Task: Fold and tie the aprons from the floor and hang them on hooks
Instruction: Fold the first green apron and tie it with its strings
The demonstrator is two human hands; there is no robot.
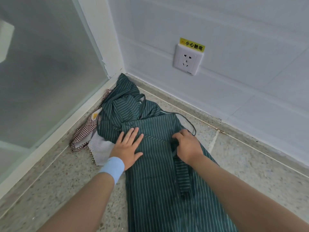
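Soft, even, cool light, barely any shadow on the floor [58, 181]. Stripes on the apron [150, 190] look crisp; wall [234, 22] lines bend toward the edges

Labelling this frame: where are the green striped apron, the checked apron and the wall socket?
green striped apron [150, 190]: head view, its flat lower panel.
checked apron [83, 131]: head view, its red checked cloth.
wall socket [187, 60]: head view, middle of its faceplate.

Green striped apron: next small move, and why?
Probably draw the strap across the folded green striped apron with the right hand: its grip pinches the strap's upper end, while the left hand presses the fabric flat.
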